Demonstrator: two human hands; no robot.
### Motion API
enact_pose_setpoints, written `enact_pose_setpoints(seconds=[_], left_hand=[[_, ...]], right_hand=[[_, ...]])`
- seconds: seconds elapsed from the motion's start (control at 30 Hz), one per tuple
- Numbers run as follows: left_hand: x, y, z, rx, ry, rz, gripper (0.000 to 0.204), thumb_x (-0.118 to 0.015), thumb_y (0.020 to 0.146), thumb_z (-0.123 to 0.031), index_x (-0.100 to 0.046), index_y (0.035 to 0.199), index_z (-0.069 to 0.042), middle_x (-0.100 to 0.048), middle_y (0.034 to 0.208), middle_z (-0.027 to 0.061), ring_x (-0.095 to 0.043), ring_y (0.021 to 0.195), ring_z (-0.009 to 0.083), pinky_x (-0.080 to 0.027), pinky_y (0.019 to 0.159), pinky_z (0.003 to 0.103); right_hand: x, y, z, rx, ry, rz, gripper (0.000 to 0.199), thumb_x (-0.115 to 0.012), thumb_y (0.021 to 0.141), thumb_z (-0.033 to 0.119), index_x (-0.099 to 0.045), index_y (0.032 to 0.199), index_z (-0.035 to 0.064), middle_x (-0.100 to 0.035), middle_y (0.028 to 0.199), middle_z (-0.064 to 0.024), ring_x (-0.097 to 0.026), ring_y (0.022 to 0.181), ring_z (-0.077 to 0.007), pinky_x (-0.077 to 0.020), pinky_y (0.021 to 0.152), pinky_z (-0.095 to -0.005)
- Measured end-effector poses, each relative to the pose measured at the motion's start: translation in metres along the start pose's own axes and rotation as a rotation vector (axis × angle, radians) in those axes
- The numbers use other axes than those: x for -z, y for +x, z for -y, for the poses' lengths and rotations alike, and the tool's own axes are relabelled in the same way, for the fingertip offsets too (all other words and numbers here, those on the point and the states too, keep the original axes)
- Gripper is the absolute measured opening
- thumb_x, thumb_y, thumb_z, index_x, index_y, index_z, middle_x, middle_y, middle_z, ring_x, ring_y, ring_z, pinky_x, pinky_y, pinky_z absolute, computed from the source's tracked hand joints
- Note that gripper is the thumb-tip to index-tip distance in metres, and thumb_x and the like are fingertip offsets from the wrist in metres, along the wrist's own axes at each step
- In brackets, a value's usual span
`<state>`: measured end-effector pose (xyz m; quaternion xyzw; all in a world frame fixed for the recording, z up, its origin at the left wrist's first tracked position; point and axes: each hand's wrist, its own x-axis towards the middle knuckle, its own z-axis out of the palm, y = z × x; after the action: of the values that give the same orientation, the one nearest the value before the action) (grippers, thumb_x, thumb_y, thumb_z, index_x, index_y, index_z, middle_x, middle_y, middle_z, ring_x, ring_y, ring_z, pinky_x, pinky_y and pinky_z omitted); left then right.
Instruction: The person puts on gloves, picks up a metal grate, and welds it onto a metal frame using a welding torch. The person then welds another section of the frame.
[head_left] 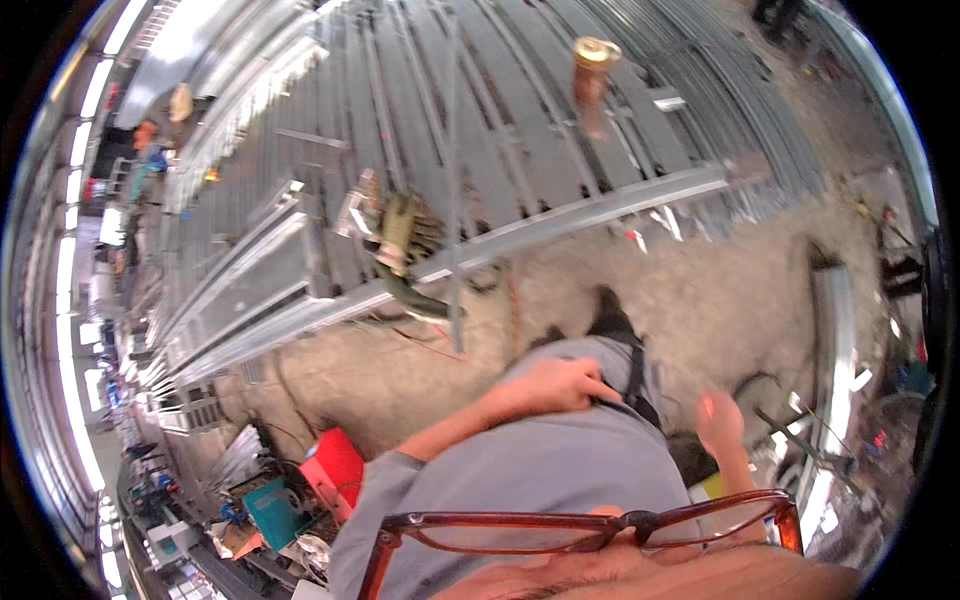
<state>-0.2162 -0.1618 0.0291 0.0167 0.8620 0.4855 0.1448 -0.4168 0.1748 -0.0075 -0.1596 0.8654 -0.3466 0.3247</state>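
Note:
My left hand (pixel 568 386) is at my waist, fingers bent inward beside a black strap (pixel 637 375). What lies under its fingertips is hidden. Off to the right, my right hand (pixel 719 425) hangs apart from my body, its fingers smeared by motion. Ahead of me, long grey metal profiles (pixel 500 120) lie side by side. On their near edge rests an olive and tan glove-like thing (pixel 398 235) with a dark curved tube (pixel 410 298). A thin metal strip (pixel 455 180) crosses the near edge beside it.
A brown container with a yellow lid (pixel 592 75) stands on the profiles. At lower left are a red box (pixel 333 470) and a teal case (pixel 274 510). Thin cables (pixel 430 346) trail over the concrete floor (pixel 560 270). A long metal piece (pixel 838 350) lies at right.

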Motion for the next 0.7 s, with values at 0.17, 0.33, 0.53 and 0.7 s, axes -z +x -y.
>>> enact_pose_setpoints(seconds=[0.17,0.33,0.53,0.7], left_hand=[[0.008,0.001,-0.012,0.134,-0.091,0.024,0.048,-0.065,0.095,-0.015,-0.081,0.135,-0.036,-0.070,0.115,0.0093,-0.072,0.107,0.0333,-0.058,0.092,0.046],[0.004,-0.005,-0.014,0.180,-0.178,-0.048,0.044,-0.066,0.097,-0.015,-0.082,0.134,-0.033,-0.069,0.114,0.0107,-0.071,0.107,0.0333,-0.058,0.094,0.045],[-0.015,0.001,-0.003,0.196,-0.487,-0.485,0.035,-0.067,0.101,-0.013,-0.082,0.132,-0.017,-0.074,0.098,0.0137,-0.074,0.096,0.0306,-0.059,0.090,0.042],[0.021,0.000,-0.007,0.798,-1.300,-0.767,0.024,-0.076,0.103,-0.022,-0.078,0.121,-0.006,-0.066,0.087,-0.0054,-0.054,0.068,0.0045,-0.039,0.057,0.023]], right_hand=[[-0.035,0.025,0.110,0.324,0.102,0.517,0.032,-0.081,0.098,0.017,-0.077,0.126,0.0035,-0.073,0.106,-0.0136,-0.072,0.096,-0.0285,-0.0590,0.088,-0.0401],[-0.033,0.051,0.109,0.302,-0.065,0.713,0.034,-0.081,0.096,0.017,-0.077,0.127,0.0049,-0.073,0.112,-0.0135,-0.070,0.104,-0.0266,-0.0576,0.091,-0.0385],[-0.015,0.069,0.138,0.078,-0.057,0.798,0.028,-0.080,0.098,0.016,-0.074,0.122,0.0023,-0.074,0.106,-0.0073,-0.069,0.100,-0.0182,-0.0563,0.090,-0.0362],[-0.018,0.091,0.123,0.038,0.160,0.634,0.023,-0.079,0.099,0.012,-0.068,0.116,0.0006,-0.073,0.103,-0.0038,-0.066,0.094,-0.0129,-0.0550,0.087,-0.0309]])
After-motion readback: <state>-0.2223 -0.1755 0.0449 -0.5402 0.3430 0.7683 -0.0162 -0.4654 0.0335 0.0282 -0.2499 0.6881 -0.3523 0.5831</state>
